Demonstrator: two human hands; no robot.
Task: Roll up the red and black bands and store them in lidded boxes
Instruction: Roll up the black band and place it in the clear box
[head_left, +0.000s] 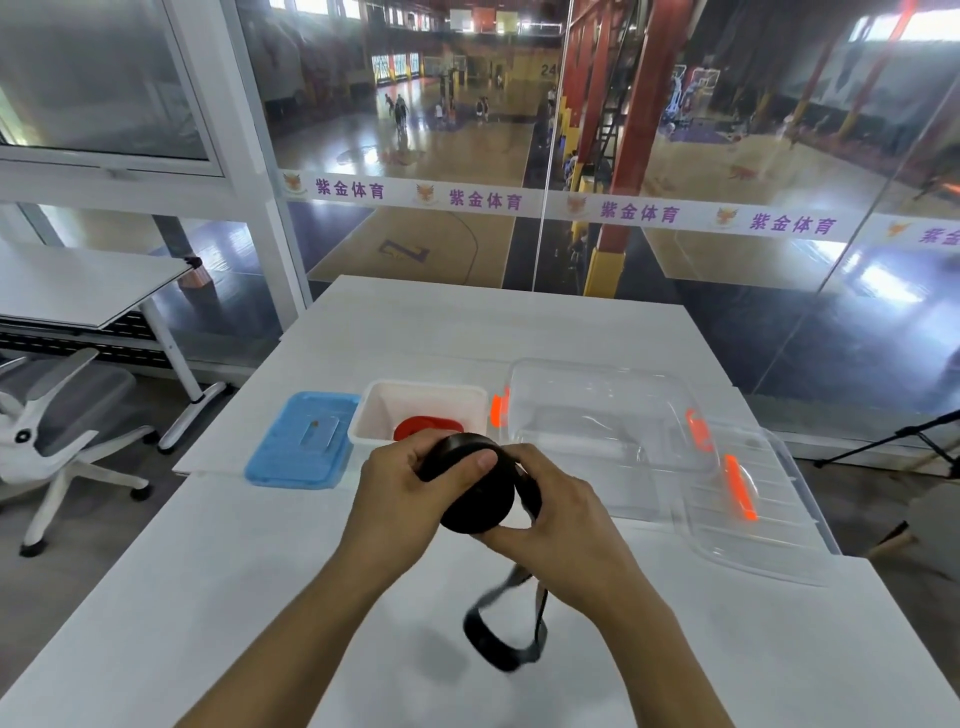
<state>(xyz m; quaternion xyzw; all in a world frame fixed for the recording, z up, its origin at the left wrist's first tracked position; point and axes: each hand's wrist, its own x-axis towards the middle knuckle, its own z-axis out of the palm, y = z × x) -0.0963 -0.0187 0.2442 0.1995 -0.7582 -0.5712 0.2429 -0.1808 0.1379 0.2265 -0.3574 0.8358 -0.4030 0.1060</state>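
Holding 1 blk band (475, 488), 2 hands, left (400, 499), right (556, 514), 2 boxes

You are sitting at a white table (270, 571) facing a glass wall (675, 156) that is looking down on a basketball court (441, 135), its wooden floor shining under daylight. A white band of purple lettering (483, 200) is running across the glass. A grey office chair (62, 415) is standing left, beside another white desk (78, 283).
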